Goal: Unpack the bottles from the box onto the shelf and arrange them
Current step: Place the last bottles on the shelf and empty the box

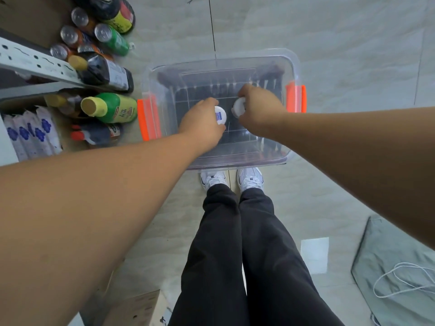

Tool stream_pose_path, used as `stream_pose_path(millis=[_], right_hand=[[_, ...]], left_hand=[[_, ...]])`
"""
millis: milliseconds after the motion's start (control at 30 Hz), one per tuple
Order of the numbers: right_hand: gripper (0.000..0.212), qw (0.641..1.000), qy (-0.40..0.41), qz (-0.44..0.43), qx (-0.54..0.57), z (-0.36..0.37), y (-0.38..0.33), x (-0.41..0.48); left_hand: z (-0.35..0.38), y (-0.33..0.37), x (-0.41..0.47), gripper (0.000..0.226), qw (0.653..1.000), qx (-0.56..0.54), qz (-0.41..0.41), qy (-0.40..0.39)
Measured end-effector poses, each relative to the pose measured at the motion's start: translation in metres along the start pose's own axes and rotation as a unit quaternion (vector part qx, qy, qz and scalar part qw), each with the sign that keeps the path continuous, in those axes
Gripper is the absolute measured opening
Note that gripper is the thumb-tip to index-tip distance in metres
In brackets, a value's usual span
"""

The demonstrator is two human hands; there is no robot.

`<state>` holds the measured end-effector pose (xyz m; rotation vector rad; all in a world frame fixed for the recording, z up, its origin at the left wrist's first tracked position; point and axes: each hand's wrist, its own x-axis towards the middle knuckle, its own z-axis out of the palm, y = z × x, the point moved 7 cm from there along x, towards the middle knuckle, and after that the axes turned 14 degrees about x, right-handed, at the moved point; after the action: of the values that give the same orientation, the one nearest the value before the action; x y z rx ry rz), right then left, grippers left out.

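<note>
A clear plastic box with orange latches stands on the floor in front of my feet. Both my hands reach down into it. My left hand grips a white-capped bottle whose cap bears a small blue label. My right hand grips a second white-capped bottle just to the right of it. Only the caps show; the bottle bodies are hidden under my hands. At the left, the shelf holds dark sauce bottles, a green bottle and several cans.
White packets with blue prints stand on the lower shelf at far left. A cardboard box lies near my left leg. A grey cloth with a white cable covers the floor at the lower right.
</note>
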<state>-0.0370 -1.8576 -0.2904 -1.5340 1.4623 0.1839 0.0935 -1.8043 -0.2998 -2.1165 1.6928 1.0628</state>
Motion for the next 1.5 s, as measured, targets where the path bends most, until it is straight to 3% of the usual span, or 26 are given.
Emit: stream_pose_path(millis=[200, 467, 633, 800, 1033, 1267, 1500], right_hand=[[0.051, 0.998, 0.029, -0.024, 0.045, -0.015, -0.008, -0.019], [0.044, 0.992, 0.054, -0.084, 0.075, -0.11, -0.086, -0.079], [0.02, 0.99, 0.027, -0.137, 0.023, -0.205, -0.172, -0.139], [0.031, 0.982, -0.008, -0.179, -0.063, -0.29, -0.286, -0.214], [0.03, 0.955, -0.03, -0.269, -0.123, -0.364, -0.463, -0.34], [0.02, 0.917, -0.076, -0.376, -0.112, -0.356, -0.629, -0.485], [0.015, 0.841, -0.122, -0.501, -0.161, -0.234, -0.741, -0.629]], left_hand=[[-0.008, 0.017, -0.017, 0.047, 0.996, -0.085, -0.017, 0.0], [-0.132, 0.033, -0.07, 0.03, 0.982, -0.179, 0.012, 0.052], [-0.25, 0.062, -0.13, 0.037, 0.977, -0.192, 0.076, 0.051], [-0.381, 0.076, -0.215, 0.042, 0.979, -0.153, 0.082, 0.102], [-0.554, 0.071, -0.377, 0.022, 0.969, -0.098, 0.07, 0.217], [-0.644, 0.009, -0.597, 0.024, 0.928, -0.078, -0.016, 0.363], [-0.625, -0.104, -0.79, 0.029, 0.877, -0.085, -0.143, 0.45]])
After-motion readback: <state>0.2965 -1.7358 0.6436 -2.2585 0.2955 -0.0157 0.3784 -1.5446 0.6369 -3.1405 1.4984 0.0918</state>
